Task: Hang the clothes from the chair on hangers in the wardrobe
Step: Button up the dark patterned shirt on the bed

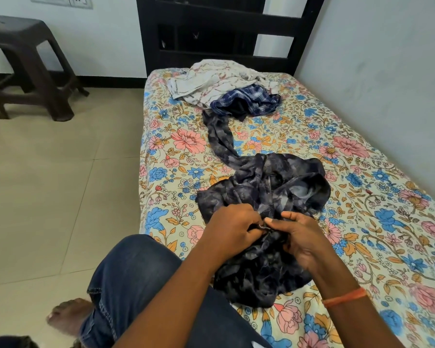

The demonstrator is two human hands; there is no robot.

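A dark blue-grey patterned garment lies crumpled on the flowered bed sheet, one long part trailing toward the headboard. My left hand and my right hand meet over its near end, both pinching the cloth; a small metal bit shows between the fingertips. Farther up the bed lie a blue checked garment and a whitish patterned garment. No hanger or wardrobe is in view.
A dark plastic stool stands on the tiled floor at the left. The black headboard closes the bed's far end, and a wall runs along its right side. My knee in jeans is beside the bed edge.
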